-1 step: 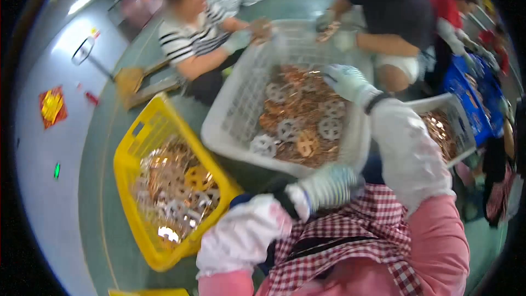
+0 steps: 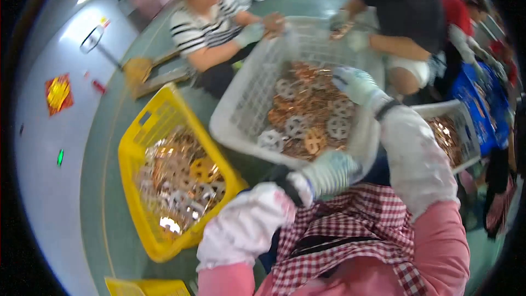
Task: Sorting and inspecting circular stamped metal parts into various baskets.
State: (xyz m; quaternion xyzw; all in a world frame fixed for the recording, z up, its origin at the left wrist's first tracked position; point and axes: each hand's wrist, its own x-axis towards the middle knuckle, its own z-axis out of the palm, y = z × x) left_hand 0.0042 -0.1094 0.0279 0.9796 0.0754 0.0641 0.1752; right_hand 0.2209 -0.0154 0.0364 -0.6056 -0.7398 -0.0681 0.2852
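Note:
A large white plastic basket (image 2: 235, 131) stands in front of me, holding a heap of copper-coloured strips and scrap (image 2: 307, 101). Several grey spoked discs (image 2: 296, 126) and an orange-toned disc (image 2: 315, 141) lie on the heap. Over its right side is my right hand (image 2: 356, 85), in a pale glove, fingers drawn together; what they hold, if anything, is hidden. My left hand (image 2: 331, 174), gloved in striped white and green, is at the basket's near rim above my checked apron (image 2: 350, 225). Its fingers are curled, and their grip cannot be made out.
A yellow basket (image 2: 137, 192) of shiny strips and discs stands at left, beside another yellow container (image 2: 148, 288). Two co-workers sit across the white basket, their hands near its far rim. At right are a smaller white basket (image 2: 468, 137) and blue container (image 2: 474, 96).
The view has shifted slightly, so the baskets appear farther right. My left hand has risen a little toward the near rim. My right hand remains over the heap.

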